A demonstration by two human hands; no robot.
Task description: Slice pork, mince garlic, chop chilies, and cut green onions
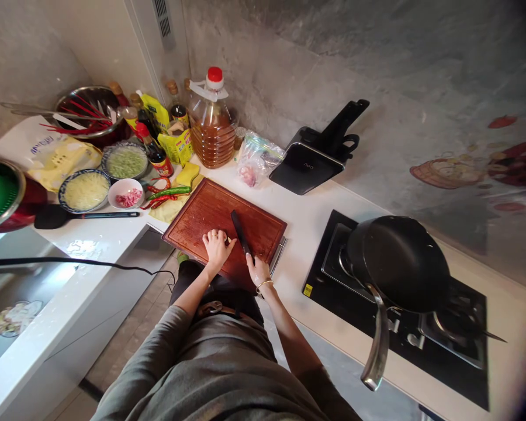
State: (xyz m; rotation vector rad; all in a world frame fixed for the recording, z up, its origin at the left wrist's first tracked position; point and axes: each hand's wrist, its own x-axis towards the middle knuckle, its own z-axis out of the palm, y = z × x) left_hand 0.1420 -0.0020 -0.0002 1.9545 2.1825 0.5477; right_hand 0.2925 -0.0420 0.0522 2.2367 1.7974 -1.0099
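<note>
A reddish-brown wooden cutting board (201,202) lies at the counter's front edge. On its near part rests my left hand (218,248), fingers curled down over a small pale piece (228,240) that is mostly hidden under them. What kind of food it is I cannot make out. My right hand (258,270) is wrapped around the handle of a dark kitchen knife (239,229). The blade points away from me over the board, just right of my left fingers. Small wet bits or crumbs dot the board.
Left of the board are red and green chili peppers (170,192), bowls of shredded potato (86,191), green shreds (126,161) and chopped meat (128,197), and a spatula (87,215). Behind stand an oil jug (214,131) and knife block (307,164). Right, a wok (398,263) sits on the stove (333,280).
</note>
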